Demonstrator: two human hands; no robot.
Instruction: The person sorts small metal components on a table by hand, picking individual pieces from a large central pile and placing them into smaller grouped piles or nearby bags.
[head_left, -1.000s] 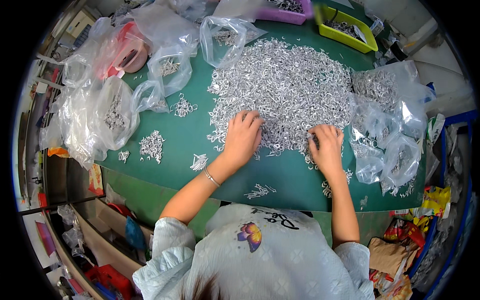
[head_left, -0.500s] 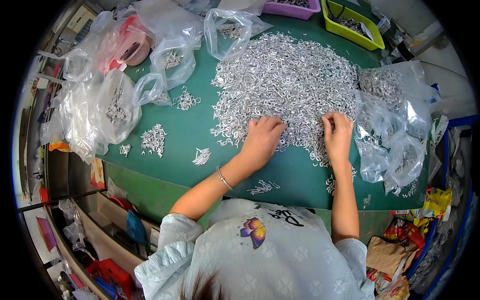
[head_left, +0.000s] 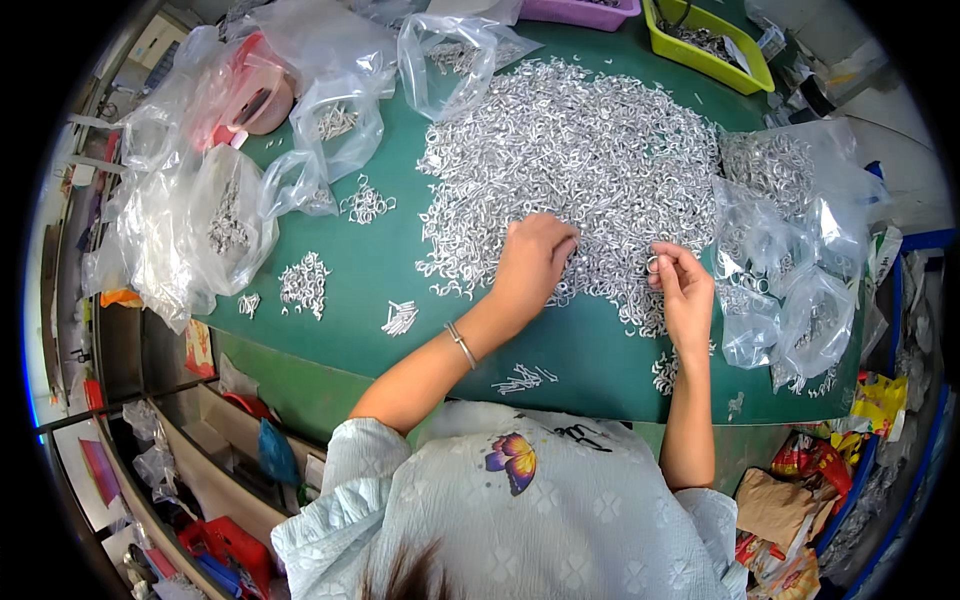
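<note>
A broad heap of small silvery metal hooks and rings covers the middle of the green table. My left hand is at the heap's near part, fingers bent down and pressed together over the pieces; whatever lies between the fingertips is hidden. To its right, my right hand pinches a small metal ring between thumb and fingers, just above the heap's near right edge. A bracelet circles my left wrist.
Smaller piles of hooks, rings and pins lie left of the heap; more pins lie near the front edge. Clear plastic bags of parts crowd the left, others the right. A yellow-green tray and purple tray stand behind.
My left hand has turned and shifted slightly right along the heap. My right hand has drawn slightly toward me, and a ring now shows in its fingertips.
</note>
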